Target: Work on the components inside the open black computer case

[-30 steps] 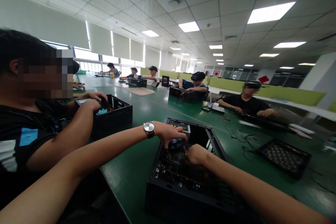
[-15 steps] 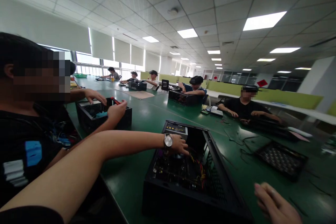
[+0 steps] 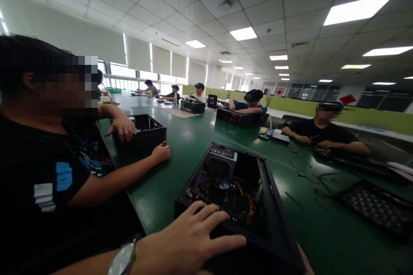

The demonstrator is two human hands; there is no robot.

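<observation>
L hand [image 3: 190, 236]: fingers spread, palm down, gripping nothing, over near rim of PC case [image 3: 280, 217]; can't tell if fingertips touch it. Wristwatch [image 3: 122, 260] on L wrist. R hand [image 3: 306, 262]: only a sliver shows, at case's R side nr its close corner; mostly hidden behind the wall, so can't tell if it grips.

PC case: black, open side up, on green worktop [image 3: 180, 154], just in from worktop's near edge. Inside: PSU [image 3: 222, 161] at far L corner; round fan [image 3: 222, 184] just on near side of it; mobo [image 3: 198, 193] around the fan; yellow/red wires [image 3: 249, 210] bunched toward R wall.

R of case, on the worktop: loose cables [image 3: 301, 175], then black perforated panel [image 3: 376, 206], lying flat, apart from case.

L, along same worktop edge: co-worker [image 3: 41, 159] w/ 2nd case [image 3: 138, 139]; 1 hand over its rim, other on worktop beside its corner, holding red-handled tool [image 3: 164, 142]. At worktop's far edge: 1 person in blue [image 3: 240, 105], arms over 3rd case [image 3: 237, 118]; 1 in black [image 3: 335, 133], hands nr dark item [image 3: 364, 165], too dim to ID.
</observation>
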